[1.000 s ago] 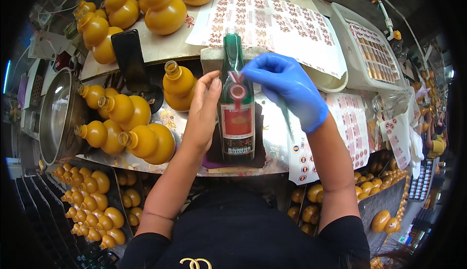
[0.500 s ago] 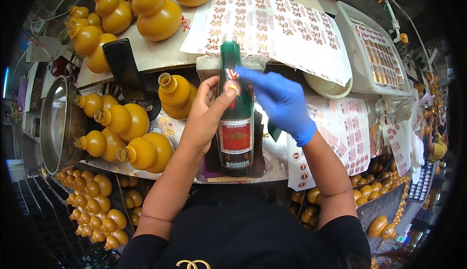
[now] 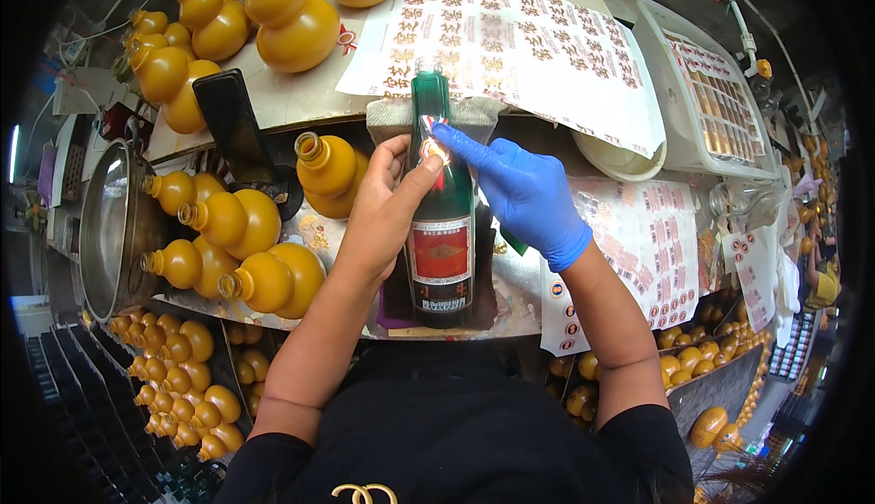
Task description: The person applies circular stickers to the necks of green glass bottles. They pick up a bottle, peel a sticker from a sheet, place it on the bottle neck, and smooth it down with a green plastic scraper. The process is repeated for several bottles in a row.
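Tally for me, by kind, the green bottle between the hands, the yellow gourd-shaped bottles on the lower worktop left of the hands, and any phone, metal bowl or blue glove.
Green bottle: 1
Yellow gourd-shaped bottles: 5
Black phone: 1
Metal bowl: 1
Blue glove: 1
Total: 9
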{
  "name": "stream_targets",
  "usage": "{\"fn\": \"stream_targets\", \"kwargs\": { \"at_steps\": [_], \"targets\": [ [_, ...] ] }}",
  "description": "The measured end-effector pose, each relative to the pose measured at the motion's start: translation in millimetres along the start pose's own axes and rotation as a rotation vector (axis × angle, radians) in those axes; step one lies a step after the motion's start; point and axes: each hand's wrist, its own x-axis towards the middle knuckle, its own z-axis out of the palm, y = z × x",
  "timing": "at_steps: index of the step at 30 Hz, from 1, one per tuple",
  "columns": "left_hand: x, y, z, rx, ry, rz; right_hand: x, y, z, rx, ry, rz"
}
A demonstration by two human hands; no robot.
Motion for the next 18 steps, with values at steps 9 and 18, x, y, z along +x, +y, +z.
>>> {"fn": "stream_targets", "kwargs": {
  "at_steps": [9,18],
  "targets": [
    [-0.4,-0.1,0.3,-0.05,-0.006,-0.013,-1.7,-1.1,2.0,0.004,-0.014,0.0],
    [0.6,-1.2,0.3,-0.072,-0.005,-0.016,-0.8,-6.7,0.6,0.042,-0.037,0.092]
  ]
}}
